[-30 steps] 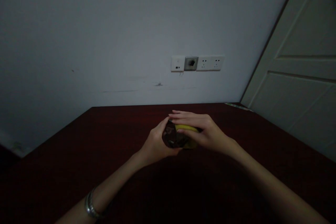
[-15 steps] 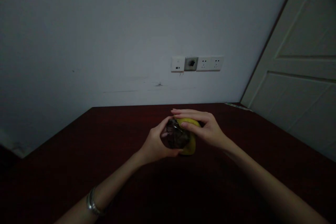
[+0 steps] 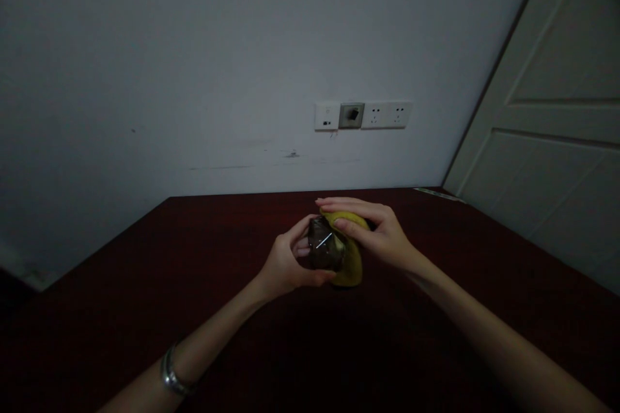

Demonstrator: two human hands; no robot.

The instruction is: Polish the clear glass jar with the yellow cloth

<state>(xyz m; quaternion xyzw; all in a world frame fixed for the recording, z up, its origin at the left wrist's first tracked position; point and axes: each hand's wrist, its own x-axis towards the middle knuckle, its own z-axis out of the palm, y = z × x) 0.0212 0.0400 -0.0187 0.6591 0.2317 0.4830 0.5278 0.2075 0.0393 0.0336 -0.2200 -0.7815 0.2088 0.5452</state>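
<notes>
Both my hands meet over the middle of a dark red table (image 3: 145, 290). My left hand (image 3: 283, 264) is curled round a small dark glossy object (image 3: 323, 246), perhaps a clear glass or jar; the dim light hides what it is. My right hand (image 3: 375, 232) has its fingers pressed on a yellow cloth or sponge (image 3: 351, 266) that lies against the right side of that object. A silver bracelet (image 3: 172, 374) sits on my left wrist.
A pale wall stands behind the table, with a strip of sockets and a switch (image 3: 362, 115). A white panelled door (image 3: 557, 142) is at the right. A thin pale strip (image 3: 438, 193) lies at the table's far right corner.
The yellow cloth has slid down and round the right side of the dark object, showing more of it. Both hands shifted slightly; the dark object has turned a little in my left hand.
</notes>
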